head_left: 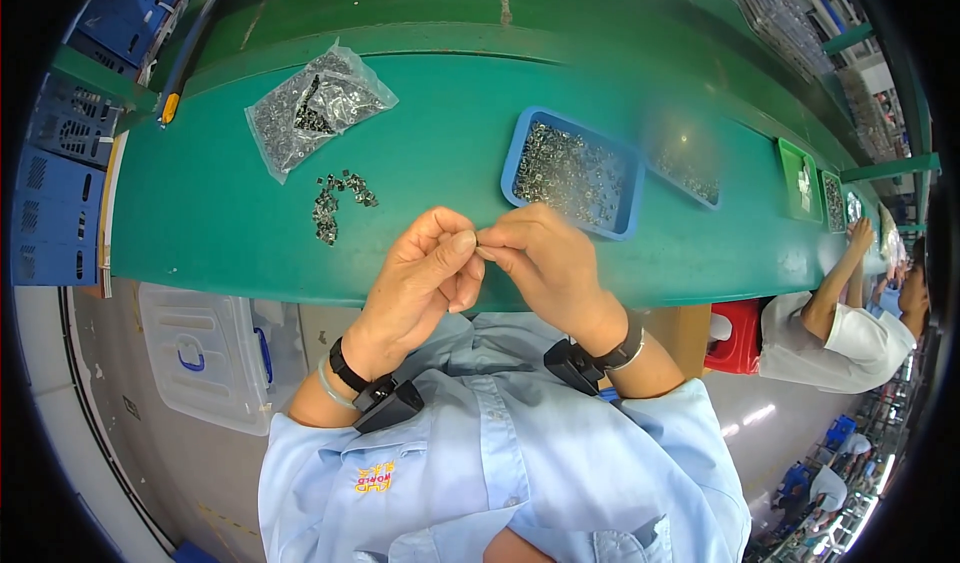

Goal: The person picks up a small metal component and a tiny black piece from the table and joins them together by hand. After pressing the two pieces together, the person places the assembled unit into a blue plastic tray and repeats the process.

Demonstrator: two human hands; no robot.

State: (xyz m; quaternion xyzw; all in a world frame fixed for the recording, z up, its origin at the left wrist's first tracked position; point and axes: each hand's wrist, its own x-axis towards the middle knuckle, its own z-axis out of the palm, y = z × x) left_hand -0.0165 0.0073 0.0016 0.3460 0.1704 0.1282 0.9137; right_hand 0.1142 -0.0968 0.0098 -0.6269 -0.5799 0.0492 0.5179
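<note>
Part (477, 244), tiny and dark, way too small to make out, pinched between left hand (422, 269) and right hand (550, 266), over the bench (430, 143), little pile (326, 213) plus bag (282, 123) off left, blue tray (638, 198) of bits (560, 168) off right

Open lane btwn metal pcs (325, 225) L & blue tray (637, 198) R, w/ plastic bag (315, 108) in way far L

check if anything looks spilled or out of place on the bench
Loose shiny parts lie scattered on the green bench near the clear bag, uncontained, unlike those in the nearer blue tray; possibly deliberate.
</note>
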